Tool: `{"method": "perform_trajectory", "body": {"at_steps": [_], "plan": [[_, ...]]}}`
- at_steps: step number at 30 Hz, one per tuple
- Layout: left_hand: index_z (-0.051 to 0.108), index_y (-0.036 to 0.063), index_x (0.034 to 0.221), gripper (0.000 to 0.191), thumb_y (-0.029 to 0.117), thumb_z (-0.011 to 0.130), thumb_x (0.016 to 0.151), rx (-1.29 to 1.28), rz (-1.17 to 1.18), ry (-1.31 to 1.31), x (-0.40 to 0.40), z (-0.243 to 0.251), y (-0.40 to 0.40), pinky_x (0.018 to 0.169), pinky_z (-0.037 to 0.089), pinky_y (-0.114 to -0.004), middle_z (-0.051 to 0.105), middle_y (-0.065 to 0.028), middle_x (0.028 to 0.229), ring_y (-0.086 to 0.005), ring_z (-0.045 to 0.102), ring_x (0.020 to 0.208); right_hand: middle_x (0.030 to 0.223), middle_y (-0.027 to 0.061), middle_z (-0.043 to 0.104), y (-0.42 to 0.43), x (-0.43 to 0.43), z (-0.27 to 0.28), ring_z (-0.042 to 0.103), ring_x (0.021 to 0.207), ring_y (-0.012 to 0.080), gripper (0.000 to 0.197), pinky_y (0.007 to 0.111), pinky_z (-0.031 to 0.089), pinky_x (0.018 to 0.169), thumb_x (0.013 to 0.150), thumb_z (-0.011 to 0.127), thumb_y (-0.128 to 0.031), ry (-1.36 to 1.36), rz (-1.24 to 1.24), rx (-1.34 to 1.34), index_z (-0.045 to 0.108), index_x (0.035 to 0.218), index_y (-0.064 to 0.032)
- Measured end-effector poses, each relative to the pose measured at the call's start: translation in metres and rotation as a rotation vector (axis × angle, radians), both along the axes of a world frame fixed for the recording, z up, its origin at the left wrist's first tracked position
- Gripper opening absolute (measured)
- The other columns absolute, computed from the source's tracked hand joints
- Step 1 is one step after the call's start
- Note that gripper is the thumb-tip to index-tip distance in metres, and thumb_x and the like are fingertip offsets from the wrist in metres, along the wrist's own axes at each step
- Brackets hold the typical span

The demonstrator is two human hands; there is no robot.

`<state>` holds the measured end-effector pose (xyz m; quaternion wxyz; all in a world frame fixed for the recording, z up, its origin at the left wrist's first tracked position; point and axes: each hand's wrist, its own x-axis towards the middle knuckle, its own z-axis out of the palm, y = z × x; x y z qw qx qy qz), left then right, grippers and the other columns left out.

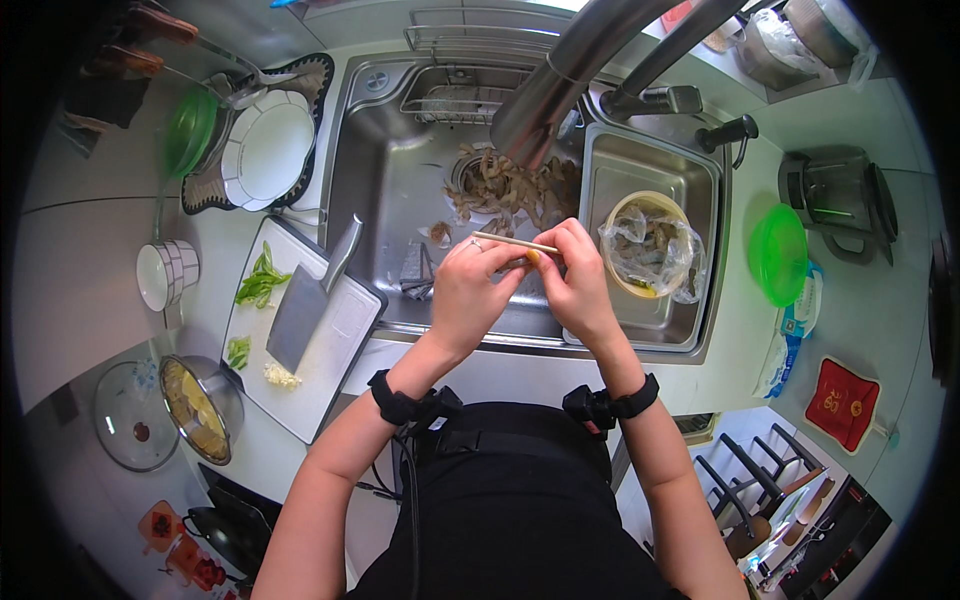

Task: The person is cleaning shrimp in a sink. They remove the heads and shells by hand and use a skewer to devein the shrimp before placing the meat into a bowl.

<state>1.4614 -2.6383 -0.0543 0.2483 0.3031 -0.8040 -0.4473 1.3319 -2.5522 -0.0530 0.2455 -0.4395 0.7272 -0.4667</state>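
My left hand (pixel 466 289) and my right hand (pixel 579 281) meet above the front of the steel sink (pixel 390 202), fingertips close together. A thin wooden stick (pixel 510 241) lies across the fingers, its right end between my right thumb and fingers. My left fingers pinch a small greyish piece (pixel 516 262), probably a shrimp, mostly hidden by the fingers. Beyond the hands, a heap of shrimp heads and shells (pixel 517 187) lies around the drain. To the right, a yellowish bowl (pixel 643 196) lined with a clear plastic bag (pixel 686 262) contains grey shrimp (pixel 652 238).
The faucet (pixel 540 97) overhangs the sink. The bowl sits in a steel tray (pixel 652 330). At left, a cleaver (pixel 300 319) rests on a cutting board (pixel 337 345) beside sliced green peppers (pixel 262 279) and minced garlic (pixel 281 376). A green bowl (pixel 778 255) stands right.
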Motion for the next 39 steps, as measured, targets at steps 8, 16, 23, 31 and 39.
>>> {"method": "perform_trajectory", "body": {"at_steps": [8, 16, 23, 31, 39], "plan": [[0.072, 0.0081, 0.092, 0.017, 0.009, 0.073, 0.075, 0.049, 0.023, -0.076, 0.001, -0.006, 0.000, 0.073, 0.049, -0.033, 0.066, -0.0070, 0.082, -0.0238, 0.062, 0.079, 0.083, 0.0059, 0.051, 0.002, 0.002, 0.001, 0.052, 0.074, 0.0141, 0.006, 0.026, 0.043, 0.066, 0.090, 0.059, -0.004, -0.347, -0.033, 0.021, 0.058, 0.089, 0.0021], [0.065, -0.0009, 0.114, 0.029, 0.007, 0.065, 0.086, 0.867, -0.001, 0.122, 0.008, -0.016, -0.016, 0.080, 0.049, -0.024, 0.069, -0.0065, 0.099, -0.0105, 0.062, 0.088, 0.082, -0.0009, 0.051, 0.006, -0.006, -0.004, 0.047, 0.073, 0.0065, 0.011, 0.020, 0.037, 0.066, 0.091, 0.062, -0.009, -0.529, -0.212, 0.001, 0.064, 0.092, 0.0020], [0.048, -0.0064, 0.128, 0.036, 0.007, 0.054, 0.095, 1.156, 0.292, 0.332, 0.025, -0.007, -0.071, 0.079, 0.053, -0.025, 0.065, -0.0166, 0.112, -0.0166, 0.064, 0.096, 0.078, -0.0013, 0.049, 0.008, -0.009, -0.007, 0.042, 0.070, 0.0068, 0.010, 0.022, 0.033, 0.062, 0.089, 0.063, -0.007, -0.432, -0.257, 0.016, 0.064, 0.088, 0.0026], [0.043, -0.0100, 0.125, 0.029, 0.000, 0.041, 0.098, 0.940, 0.722, 1.009, 0.098, -0.032, -0.200, 0.100, 0.049, -0.039, 0.057, -0.0216, 0.116, -0.0282, 0.060, 0.109, 0.078, -0.0032, 0.050, 0.011, -0.001, -0.015, 0.042, 0.070, 0.0042, 0.010, 0.020, 0.033, 0.062, 0.089, 0.064, -0.008, -0.466, -0.265, 0.037, 0.065, 0.087, 0.0015], [0.045, -0.0040, 0.127, 0.035, 0.006, 0.051, 0.095, 0.954, 0.806, 0.792, 0.079, -0.050, -0.169, 0.107, 0.039, -0.045, 0.053, -0.0166, 0.125, -0.0279, 0.051, 0.122, 0.079, -0.0045, 0.045, 0.017, -0.004, -0.015, 0.042, 0.073, 0.0052, 0.015, 0.019, 0.033, 0.067, 0.093, 0.059, -0.009, -0.478, -0.232, 0.045, 0.068, 0.096, 0.0030]]}}
